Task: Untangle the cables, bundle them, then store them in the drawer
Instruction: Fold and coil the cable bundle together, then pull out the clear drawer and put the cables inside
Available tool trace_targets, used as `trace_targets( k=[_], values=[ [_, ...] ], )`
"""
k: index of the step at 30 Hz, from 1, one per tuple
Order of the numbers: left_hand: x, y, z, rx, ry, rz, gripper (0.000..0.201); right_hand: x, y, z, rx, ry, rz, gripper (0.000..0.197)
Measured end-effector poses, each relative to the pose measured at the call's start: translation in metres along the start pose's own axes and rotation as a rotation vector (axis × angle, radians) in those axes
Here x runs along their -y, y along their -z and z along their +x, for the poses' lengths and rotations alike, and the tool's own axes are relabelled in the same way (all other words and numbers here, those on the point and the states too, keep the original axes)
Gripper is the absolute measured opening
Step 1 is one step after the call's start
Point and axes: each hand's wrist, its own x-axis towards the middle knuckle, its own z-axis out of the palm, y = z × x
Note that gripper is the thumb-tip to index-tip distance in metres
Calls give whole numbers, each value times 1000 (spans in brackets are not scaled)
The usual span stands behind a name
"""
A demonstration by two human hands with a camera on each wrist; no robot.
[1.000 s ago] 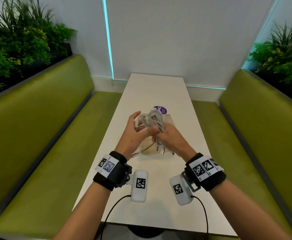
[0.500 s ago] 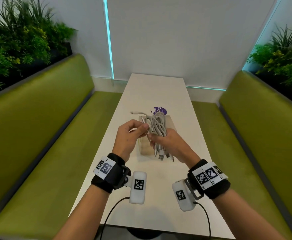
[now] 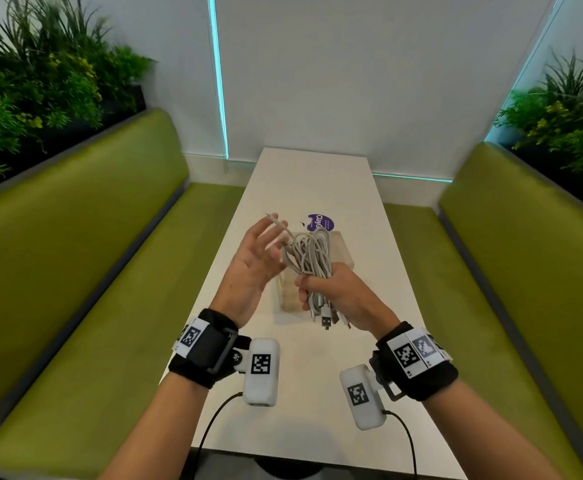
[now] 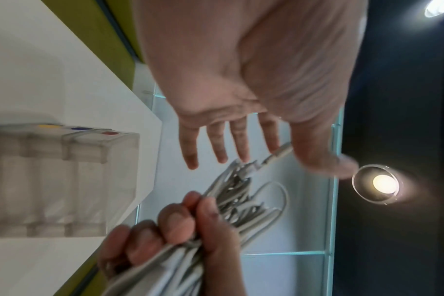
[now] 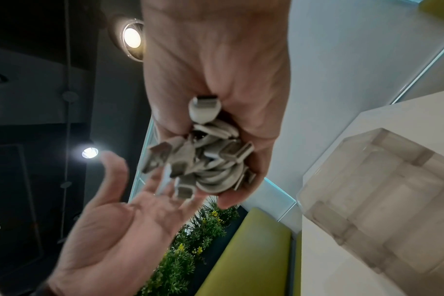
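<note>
The pale grey charging cables [image 3: 309, 258], gathered into long loops, sit upright in my right hand [image 3: 331, 289], whose fingers are clenched round the lower part of the loops, with the plug ends [image 3: 328, 318] hanging out below my fist. The bunch is in the air just above the clear plastic drawer box [image 3: 342, 247] that stands on the long white table [image 3: 311, 174]. One loose cable end [image 3: 276, 221] sticks out from the top of the loops and lies against my left hand [image 3: 253, 261], which is spread flat with straight fingers and grasps nothing; in the left wrist view that tip rests near my index finger and thumb. I judge the untangling largely done, since the strands run side by side without an obvious knot, though I cannot see inside my fist. The bundling looks half finished: that free end is not tucked or wrapped, and nothing ties the loops. Storing is all left to do; the drawers look closed. A round purple sticker [image 3: 319, 221] lies just beyond the box.
</note>
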Motion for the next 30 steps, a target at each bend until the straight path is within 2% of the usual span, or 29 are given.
trace_targets(
  k=[2,5,9,11,13,15,17,18,21,23,25,28,30],
  values=[
    [-9,-3,0,-33,-45,28,55,1,3,-1,-14,-13,-27,8],
    [-12,-6,0,-153,-59,26,44,3,4,-2,-21,-20,-62,6],
    [-4,-4,-1,-237,-56,60,15,2,1,-2,-24,-24,-94,8],
    [1,-2,0,-239,-53,86,25,3,-1,-3,-8,-25,-76,7],
    [4,-2,0,-203,19,107,41,5,-3,-4,20,-33,-54,6],
    [6,-3,-2,-75,124,74,63,6,-5,-3,75,-46,-73,9],
    [7,-2,-3,41,225,-64,90,8,-8,-4,153,-45,-105,14],
    [7,-2,-3,74,254,-128,97,9,-9,-4,192,-46,-108,14],
    [3,0,-3,154,291,-178,100,13,-13,-7,271,-34,-83,8],
    [-1,0,-3,217,299,-147,92,16,-15,-8,306,-29,-92,8],
    [-6,-2,-5,235,270,-88,72,17,-17,-7,331,-38,-108,10],
    [-9,-11,-7,172,200,-20,41,18,-20,-5,337,-59,-89,13],
    [-8,-15,-5,111,150,7,30,21,-23,-3,338,-42,-88,11]
  ],
)
